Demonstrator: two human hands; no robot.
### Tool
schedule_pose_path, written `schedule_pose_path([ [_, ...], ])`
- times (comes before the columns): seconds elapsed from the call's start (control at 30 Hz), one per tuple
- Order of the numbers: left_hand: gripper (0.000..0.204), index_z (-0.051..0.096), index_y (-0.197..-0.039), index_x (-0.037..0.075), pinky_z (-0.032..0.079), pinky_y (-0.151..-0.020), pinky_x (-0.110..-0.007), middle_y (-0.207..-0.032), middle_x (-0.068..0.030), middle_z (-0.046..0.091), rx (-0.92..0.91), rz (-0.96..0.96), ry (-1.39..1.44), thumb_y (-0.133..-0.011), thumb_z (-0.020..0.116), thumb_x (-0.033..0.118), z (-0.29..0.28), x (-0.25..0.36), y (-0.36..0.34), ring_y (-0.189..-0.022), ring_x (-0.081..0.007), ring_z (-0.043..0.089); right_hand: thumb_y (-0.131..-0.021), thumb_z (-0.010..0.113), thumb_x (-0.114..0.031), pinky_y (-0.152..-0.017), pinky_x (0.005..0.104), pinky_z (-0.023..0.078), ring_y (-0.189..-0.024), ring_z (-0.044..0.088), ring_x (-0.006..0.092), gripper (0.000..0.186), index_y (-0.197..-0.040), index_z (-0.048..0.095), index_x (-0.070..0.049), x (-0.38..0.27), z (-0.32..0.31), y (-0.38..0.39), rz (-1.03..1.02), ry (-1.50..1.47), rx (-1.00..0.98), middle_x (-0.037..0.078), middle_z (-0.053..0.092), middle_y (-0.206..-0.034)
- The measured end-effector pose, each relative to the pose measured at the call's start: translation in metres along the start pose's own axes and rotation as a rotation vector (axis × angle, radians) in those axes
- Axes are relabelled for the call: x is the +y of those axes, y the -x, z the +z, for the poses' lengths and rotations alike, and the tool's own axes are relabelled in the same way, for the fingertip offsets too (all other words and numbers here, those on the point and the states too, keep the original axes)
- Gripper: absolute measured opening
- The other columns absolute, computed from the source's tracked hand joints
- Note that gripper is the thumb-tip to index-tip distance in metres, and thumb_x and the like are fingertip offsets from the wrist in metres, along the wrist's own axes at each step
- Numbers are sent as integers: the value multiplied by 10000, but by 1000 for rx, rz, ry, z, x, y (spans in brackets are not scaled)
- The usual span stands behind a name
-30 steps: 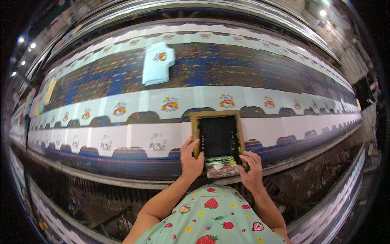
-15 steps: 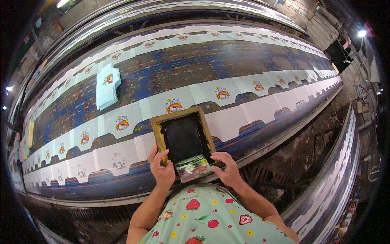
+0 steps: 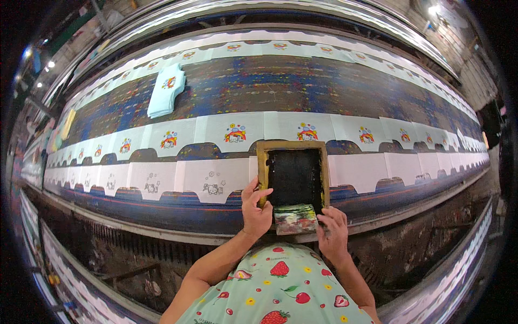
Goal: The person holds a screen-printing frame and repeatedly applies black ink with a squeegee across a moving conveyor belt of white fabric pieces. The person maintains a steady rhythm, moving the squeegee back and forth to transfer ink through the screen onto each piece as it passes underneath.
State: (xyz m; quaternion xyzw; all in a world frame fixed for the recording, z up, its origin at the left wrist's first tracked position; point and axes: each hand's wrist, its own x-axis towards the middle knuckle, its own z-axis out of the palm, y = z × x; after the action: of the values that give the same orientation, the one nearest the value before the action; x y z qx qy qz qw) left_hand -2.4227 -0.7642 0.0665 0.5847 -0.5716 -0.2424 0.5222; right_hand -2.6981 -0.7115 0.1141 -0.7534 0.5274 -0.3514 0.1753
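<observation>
A wooden-framed printing screen (image 3: 263, 170) with a dark middle lies over the near row of pale pink cut fabric pieces (image 3: 356, 175). My left hand (image 3: 257, 210) grips the frame's left side. My right hand (image 3: 334, 229) has curled fingers on the lower right corner, beside a paint-streaked squeegee (image 3: 295, 218) lying across the screen's bottom. Pink pieces to the left bear grey outline prints (image 3: 213, 188); pale blue pieces (image 3: 253, 129) behind carry colourful rainbow prints.
The long paint-spattered table (image 3: 243, 81) holds a folded stack of light blue printed fabric (image 3: 166, 94) and another printed row (image 3: 294, 48) at the back. A metal rail (image 3: 194, 235) edges the near side; other long tables show behind and at the lower sides.
The view swung rightward half a second ago and has come back to face the table. My hands remain at the screen's sides, with the right fingers slightly lower on the frame.
</observation>
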Motion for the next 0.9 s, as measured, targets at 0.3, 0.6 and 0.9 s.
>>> schedule_pose_path([
  [0.3, 465, 822, -1194, 87, 441, -1257, -512, -1641, -288, 581, -19, -65, -16, -804, 725, -146, 10, -3, -2, -1510, -448, 559, -852, 866, -117, -1127, 551, 525, -1344, 653, 382, 454, -1294, 765, -106, -15, -5, -30, -307, 124, -310, 128, 675, -1397],
  [0.6, 431, 821, -1167, 80, 440, -1261, -506, -1626, -295, 590, -2, -97, 40, -811, 709, -134, 15, -6, -1, -1503, -454, 562, -865, 768, -69, -1064, 499, 557, -1213, 689, 350, 451, -1315, 766, -89, -26, -11, -61, -353, 266, -476, 118, 715, -1286],
  [0.9, 599, 738, -1411, 52, 432, -1269, -533, -1603, -285, 585, -74, -80, -44, -830, 754, -95, 9, -3, -3, -1492, -472, 546, -860, 717, 49, -1020, 504, 579, -1141, 714, 411, 376, -1221, 766, -47, -15, -34, -134, -217, 132, -713, 176, 751, -1159],
])
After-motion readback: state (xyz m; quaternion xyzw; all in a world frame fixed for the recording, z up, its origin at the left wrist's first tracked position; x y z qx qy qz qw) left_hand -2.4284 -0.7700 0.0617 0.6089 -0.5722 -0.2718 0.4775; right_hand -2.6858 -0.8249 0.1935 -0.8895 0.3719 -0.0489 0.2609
